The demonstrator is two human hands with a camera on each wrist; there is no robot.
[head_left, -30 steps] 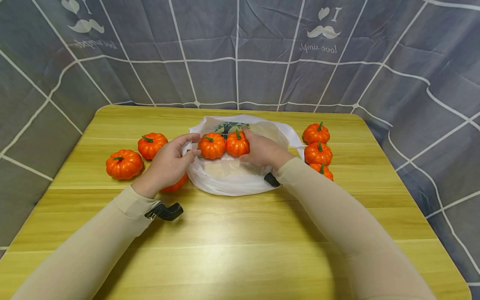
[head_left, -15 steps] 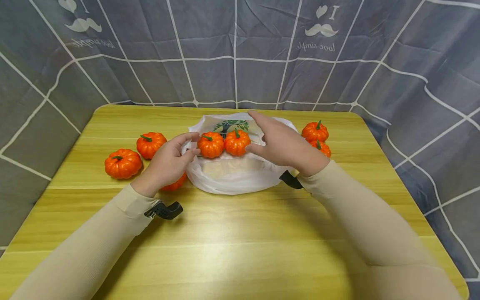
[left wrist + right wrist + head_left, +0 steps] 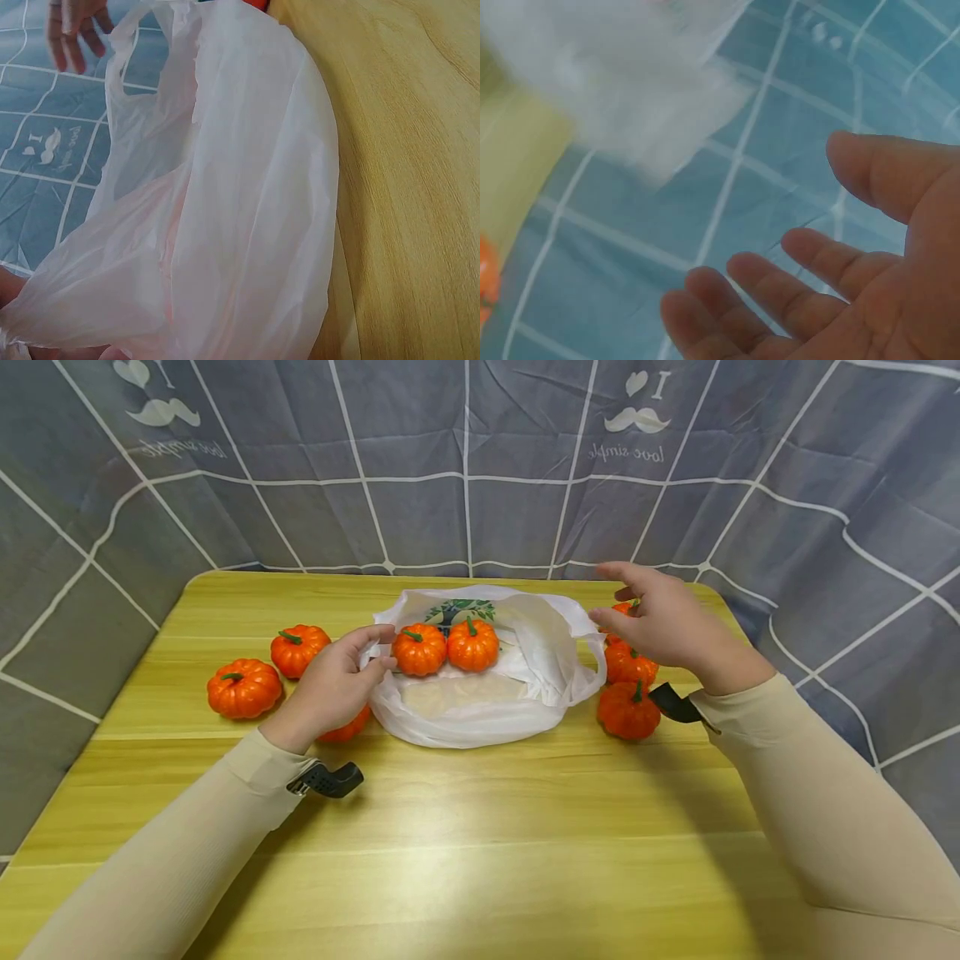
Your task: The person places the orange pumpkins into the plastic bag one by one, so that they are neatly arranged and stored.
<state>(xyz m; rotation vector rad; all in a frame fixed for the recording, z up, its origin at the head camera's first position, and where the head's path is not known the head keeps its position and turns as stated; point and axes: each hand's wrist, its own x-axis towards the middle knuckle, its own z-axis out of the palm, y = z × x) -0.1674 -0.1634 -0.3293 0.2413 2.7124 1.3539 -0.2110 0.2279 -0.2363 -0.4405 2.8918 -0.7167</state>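
A white plastic bag (image 3: 465, 727) lies with its mouth open in the middle of the table. Two small orange pumpkins, a left one (image 3: 419, 650) and a right one (image 3: 473, 645), sit inside it. My left hand (image 3: 330, 689) grips the bag's left handle, which is bunched at the lower left of the left wrist view. Fingers spread and holding nothing, my right hand (image 3: 667, 618) hovers over the pumpkins right of the bag. The front one there (image 3: 628, 710) shows well; a middle one (image 3: 632, 665) and a rear one are partly hidden by the hand.
On the left of the table are a pumpkin (image 3: 244, 688), another behind it (image 3: 299, 650), and a third (image 3: 347, 727) partly under my left hand. The wooden table (image 3: 480, 843) is enclosed at the back and sides by a grey checked curtain (image 3: 420, 435).
My right hand has left the right pumpkin in the bag and moved right, above the pumpkins there. The bag's right handle now shows. My left hand stays at the bag.
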